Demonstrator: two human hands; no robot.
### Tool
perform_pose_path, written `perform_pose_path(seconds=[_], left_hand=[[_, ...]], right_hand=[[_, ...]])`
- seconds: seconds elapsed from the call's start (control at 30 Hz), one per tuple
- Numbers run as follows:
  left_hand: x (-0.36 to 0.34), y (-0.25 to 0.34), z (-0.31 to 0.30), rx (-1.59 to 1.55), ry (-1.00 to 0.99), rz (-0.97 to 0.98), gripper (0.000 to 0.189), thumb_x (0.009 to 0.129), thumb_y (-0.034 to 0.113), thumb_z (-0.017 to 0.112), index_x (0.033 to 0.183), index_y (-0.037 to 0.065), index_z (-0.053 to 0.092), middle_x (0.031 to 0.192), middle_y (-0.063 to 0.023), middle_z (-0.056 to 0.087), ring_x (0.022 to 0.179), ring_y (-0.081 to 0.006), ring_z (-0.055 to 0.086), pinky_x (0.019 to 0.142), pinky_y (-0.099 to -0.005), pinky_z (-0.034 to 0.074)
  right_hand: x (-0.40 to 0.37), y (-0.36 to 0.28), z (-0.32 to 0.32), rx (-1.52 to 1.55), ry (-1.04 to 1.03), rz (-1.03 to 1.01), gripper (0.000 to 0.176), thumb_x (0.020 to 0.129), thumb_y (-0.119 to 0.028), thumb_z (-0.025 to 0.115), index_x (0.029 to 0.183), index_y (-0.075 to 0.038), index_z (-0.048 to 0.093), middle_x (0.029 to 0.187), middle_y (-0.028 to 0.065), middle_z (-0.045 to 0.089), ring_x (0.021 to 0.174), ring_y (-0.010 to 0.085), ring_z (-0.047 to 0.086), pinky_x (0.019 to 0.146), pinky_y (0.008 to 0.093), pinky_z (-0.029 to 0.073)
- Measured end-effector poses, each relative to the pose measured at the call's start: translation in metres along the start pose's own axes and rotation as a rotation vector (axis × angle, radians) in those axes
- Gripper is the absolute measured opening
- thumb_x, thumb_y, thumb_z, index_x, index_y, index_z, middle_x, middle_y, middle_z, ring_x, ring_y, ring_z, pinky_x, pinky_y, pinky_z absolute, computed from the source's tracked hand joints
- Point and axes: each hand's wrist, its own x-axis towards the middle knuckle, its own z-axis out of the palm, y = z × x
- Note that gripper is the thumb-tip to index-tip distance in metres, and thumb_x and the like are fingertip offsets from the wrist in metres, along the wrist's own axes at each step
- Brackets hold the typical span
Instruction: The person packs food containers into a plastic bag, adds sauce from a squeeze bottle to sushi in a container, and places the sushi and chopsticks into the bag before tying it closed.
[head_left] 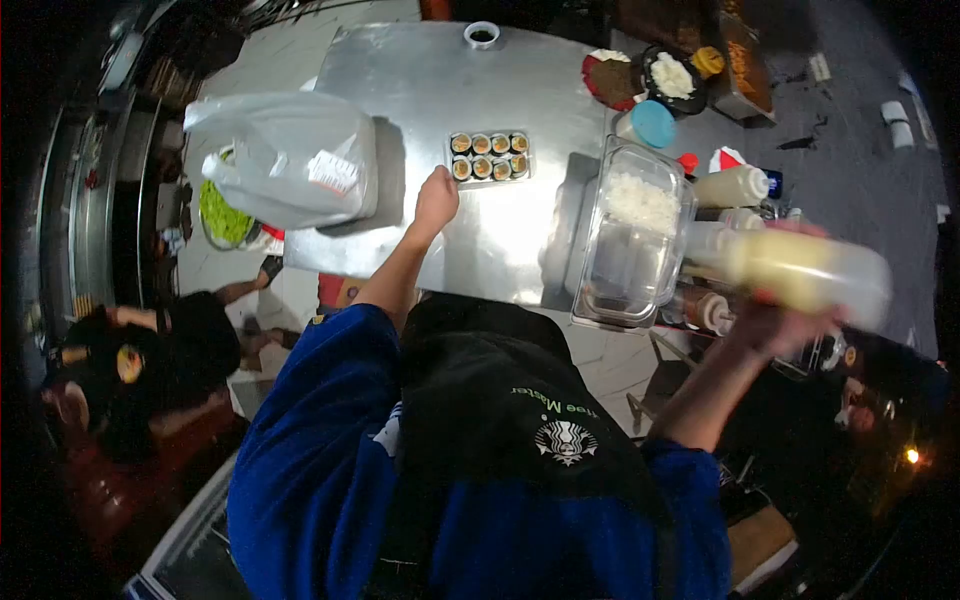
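Observation:
A clear plastic tray with two rows of sushi rolls lies on the metal table. My left hand pinches the tray's near left corner, its fingertips partly hidden. Off the table's right side, my right hand grips a squeeze bottle of pale yellow sauce. The bottle is tilted nearly level, nozzle end to the left, and smeared by motion. Just left of it is a clear container with white shredded food in its far part. More squeeze bottles stand close by.
On the table's left is a full plastic bag, with green leaves beside it. A small cup of dark sauce stands at the far edge. A blue-lidded tub and bowls of food sit at far right. Another person is at left.

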Motion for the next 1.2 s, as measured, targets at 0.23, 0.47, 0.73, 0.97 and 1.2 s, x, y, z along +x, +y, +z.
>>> perform_pose_path(seconds=[0.23,0.47,0.73,0.97,1.2], left_hand=[[-0.063,-0.044,-0.039,-0.060,-0.036,-0.074,0.018,0.094,0.016,0.050,0.094,-0.002,0.054,0.080,-0.0265,0.062,0.082,-0.0467,0.060,0.072,-0.0517,0.048],[-0.077,0.008,-0.115,-0.124,-0.118,-0.174,0.032,0.097,0.023,0.049,0.120,-0.001,0.050,0.106,-0.0268,0.061,0.100,-0.0439,0.060,0.085,-0.0485,0.048],[-0.113,0.055,-0.046,-0.493,-0.286,0.154,0.014,0.098,0.011,0.047,0.098,-0.002,0.051,0.094,-0.0229,0.060,0.082,-0.0430,0.059,0.067,-0.0479,0.047],[-0.102,0.025,-0.013,-0.648,-0.154,-0.042,0.024,0.103,0.018,0.040,0.095,-0.001,0.053,0.069,-0.0193,0.052,0.059,-0.0365,0.052,0.056,-0.0403,0.042],[-0.122,0.054,0.012,-0.702,-0.179,-0.247,0.014,0.100,0.010,0.044,0.095,-0.001,0.048,0.074,-0.0277,0.055,0.072,-0.0497,0.056,0.060,-0.0499,0.043]], right_hand=[[-0.026,0.082,0.086,-0.187,-0.090,0.266,0.072,0.083,-0.053,0.065,0.120,0.008,0.053,0.110,0.0259,0.061,0.093,0.0318,0.066,0.074,0.0416,0.058],[-0.084,0.203,0.092,-0.110,0.184,0.208,0.062,0.081,-0.043,0.069,0.120,0.002,0.054,0.105,0.0205,0.062,0.097,0.0304,0.063,0.087,0.0447,0.052],[-0.127,0.273,0.106,0.062,0.462,0.375,0.061,0.088,-0.059,0.054,0.110,-0.001,0.057,0.100,0.0117,0.063,0.093,0.0308,0.062,0.084,0.0464,0.052],[-0.112,0.298,0.101,-0.134,0.592,0.317,0.065,0.089,-0.060,0.051,0.111,0.000,0.055,0.098,0.0127,0.062,0.093,0.0316,0.064,0.084,0.0448,0.053],[-0.078,0.352,0.095,-0.360,0.372,-0.081,0.062,0.086,-0.038,0.070,0.121,0.005,0.043,0.104,0.0160,0.057,0.087,0.0302,0.066,0.078,0.0432,0.060]])
